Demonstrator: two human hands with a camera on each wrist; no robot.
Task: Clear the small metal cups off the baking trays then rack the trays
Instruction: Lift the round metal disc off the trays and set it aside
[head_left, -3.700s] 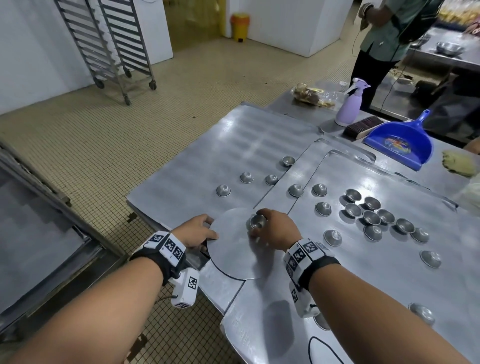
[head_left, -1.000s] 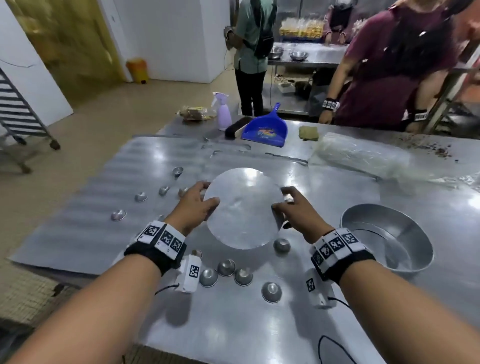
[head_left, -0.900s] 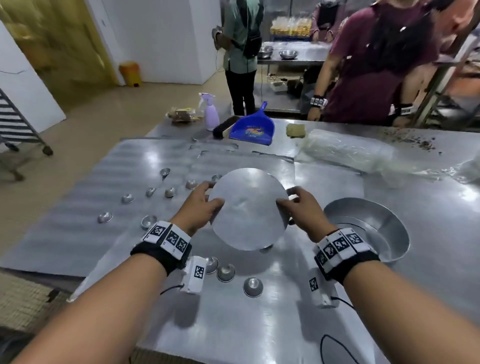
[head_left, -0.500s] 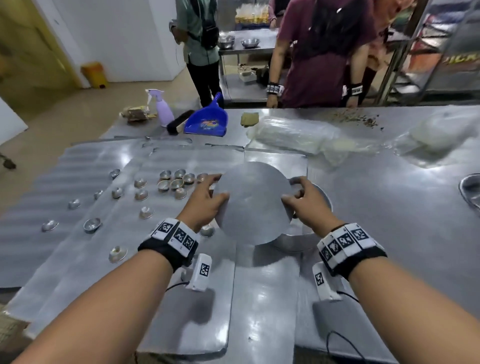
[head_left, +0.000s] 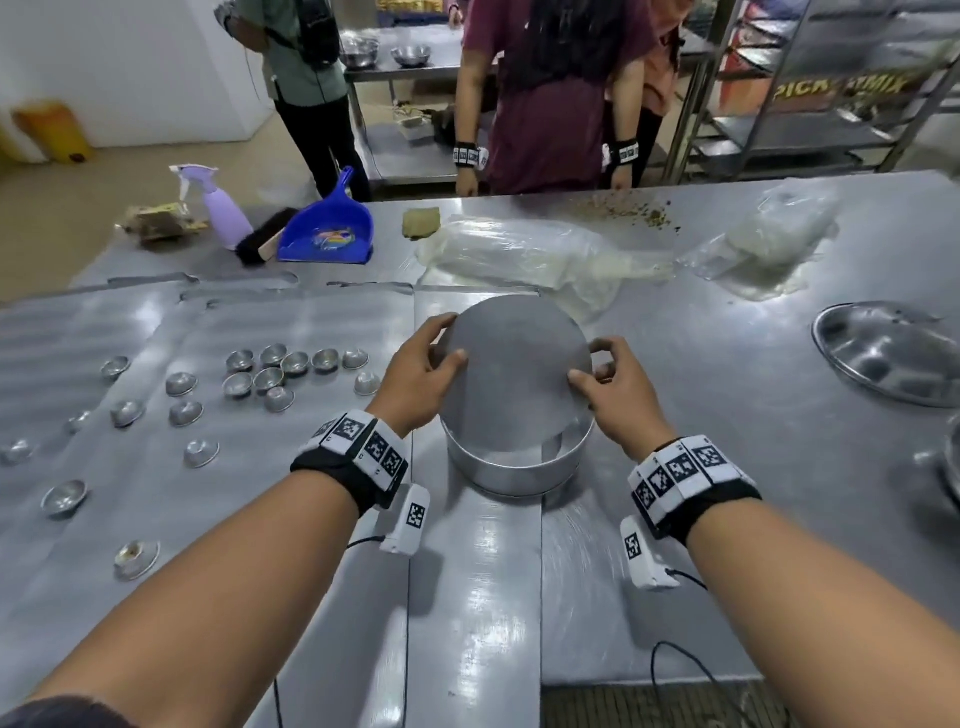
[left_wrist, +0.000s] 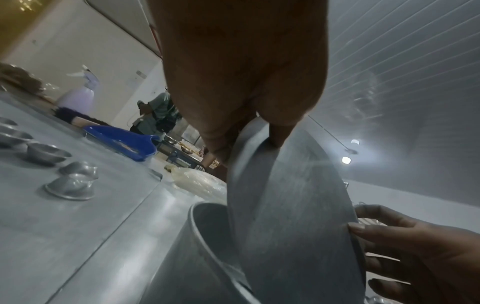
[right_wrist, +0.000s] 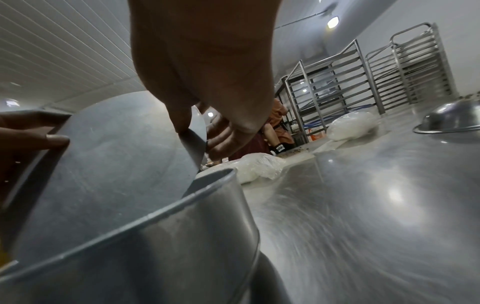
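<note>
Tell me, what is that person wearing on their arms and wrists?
Both forearms are bare, with no sleeves in view. Each wrist carries a black band topped with white squares printed in black square codes. Under each wrist hangs a small white box, the left one and the right one, each with its own code square and a thin black cable.

Head view looking down over table, wrist views low, close, facing inward, all sharing disc (head_left: 517, 364) over tin (head_left: 511, 467)
</note>
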